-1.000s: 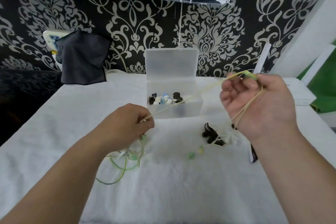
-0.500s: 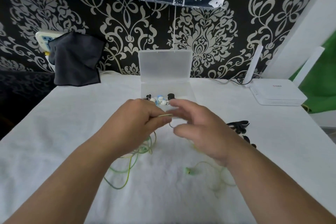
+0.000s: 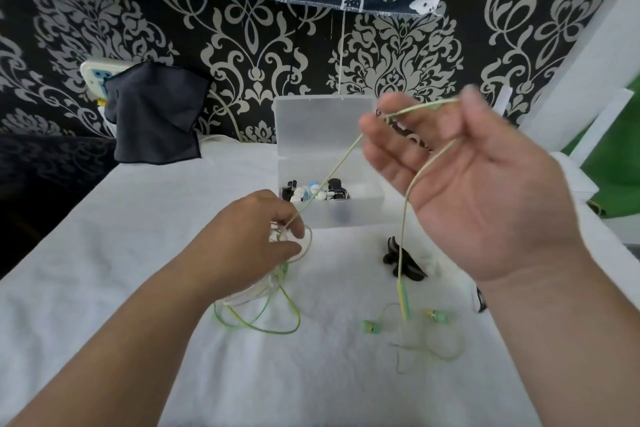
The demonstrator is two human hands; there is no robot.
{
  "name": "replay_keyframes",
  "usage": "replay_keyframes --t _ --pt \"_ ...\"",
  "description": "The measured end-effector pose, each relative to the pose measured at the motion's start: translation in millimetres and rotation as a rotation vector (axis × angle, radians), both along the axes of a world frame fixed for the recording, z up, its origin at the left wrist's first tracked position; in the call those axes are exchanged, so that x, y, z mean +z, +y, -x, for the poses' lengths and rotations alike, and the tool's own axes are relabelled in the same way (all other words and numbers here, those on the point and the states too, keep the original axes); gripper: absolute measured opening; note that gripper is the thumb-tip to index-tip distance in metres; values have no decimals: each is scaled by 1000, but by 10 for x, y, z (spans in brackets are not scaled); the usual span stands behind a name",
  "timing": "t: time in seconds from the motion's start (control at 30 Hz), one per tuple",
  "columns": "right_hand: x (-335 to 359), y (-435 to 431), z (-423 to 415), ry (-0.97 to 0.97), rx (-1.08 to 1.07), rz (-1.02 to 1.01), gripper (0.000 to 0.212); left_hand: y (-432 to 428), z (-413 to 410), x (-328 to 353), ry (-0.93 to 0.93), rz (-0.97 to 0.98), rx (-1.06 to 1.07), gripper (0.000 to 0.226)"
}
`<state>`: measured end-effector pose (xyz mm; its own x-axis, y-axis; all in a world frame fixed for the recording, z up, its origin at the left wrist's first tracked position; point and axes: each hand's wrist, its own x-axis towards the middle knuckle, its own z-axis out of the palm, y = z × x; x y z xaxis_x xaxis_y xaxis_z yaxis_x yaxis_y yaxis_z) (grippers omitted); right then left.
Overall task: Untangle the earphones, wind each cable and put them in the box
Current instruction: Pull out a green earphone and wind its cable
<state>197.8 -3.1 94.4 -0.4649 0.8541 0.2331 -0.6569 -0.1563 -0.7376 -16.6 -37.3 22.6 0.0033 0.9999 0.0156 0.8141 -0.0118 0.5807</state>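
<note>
Left hand (image 3: 263,243) pinches the thin yellow-green earphone cable (image 3: 332,173) between thumb and fingertips, low over the white cloth-covered table (image 3: 121,270). It likely acts as the anchor, so the span stays taut and the knot can't slide. Slack green and pale loops (image 3: 256,319) bunch under it; can't tell if they're all one cable.

Right hand (image 3: 467,191) is raised, palm toward the camera, fingers spread and only loosely bent. There's no pinch: the cable is draped over the fingers, which probably serve as a former for winding. The hand is motion-blurred, so the exact wrap is unclear.

Cable axis: the taut leg runs diagonally from the left hand, low left, up-right to the right fingertips, crossing in front of the translucent plastic box (image 3: 346,218). It then doubles back across the palm and drops near-vertical to the splitter (image 3: 402,298). The two green earbuds (image 3: 372,326) lie on the cloth either side of it.

The box lid stands open at the back, and the box already holds black and white earphones. A black earphone bundle (image 3: 403,263) sits on the cloth, not yet boxed.
</note>
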Motion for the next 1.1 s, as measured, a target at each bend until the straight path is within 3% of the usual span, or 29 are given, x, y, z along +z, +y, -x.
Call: replay_keyframes --t 0.1,0.17,0.23,0.3,0.4,0.47,0.5,0.57,0.63,0.7,0.8,0.87,0.93,1.0,1.03,1.1 --pt "108 -28 -110 68 -49 15 38 14 69 -16 47 -2 74 15" --pt "105 0 -151 -5 -147 70 36 25 87 -14 54 -32 134 21" --pt "-34 95 -166 -372 -343 109 41 33 70 12 26 -93 189 25" --pt "-237 183 -158 -946 -463 83 30 34 27 53 -27 -129 220 26" --pt "-475 179 -157 -1657 -367 -90 13 27 -41 87 -39 -154 213 28" --pt "-528 117 -101 -1865 -366 -280 22 16 -76 95 -25 -150 193 29" --pt "-524 82 -53 -1811 -397 -359 30 11 -92 96 -11 -144 180 30" --pt "-490 14 60 -1495 -420 -527 46 2 -131 95 8 -131 159 29" --pt "-494 -57 194 -1282 -301 -631 56 -10 -189 102 20 -117 137 25" --pt "-582 -104 276 -1275 -229 -686 51 -22 -247 103 62 -125 116 19" --pt "-662 -91 324 -1337 -312 -647 13 -33 -246 91 79 -143 122 24" --pt "-680 -49 324 -1304 -361 -649 25 -41 -197 104 39 -86 107 34" --pt "-633 -13 298 -1209 -373 -566 29 -42 -136 134 -56 1 64 36" --pt "-577 35 230 -1129 -435 -409 30 -40 -56 189 -221 43 69 19" --pt "-554 61 196 -1080 -467 -307 33 -31 3 198 -281 29 103 10" --pt "-511 117 137 -936 -503 -109 38 -12 122 193 -315 -44 233 14"
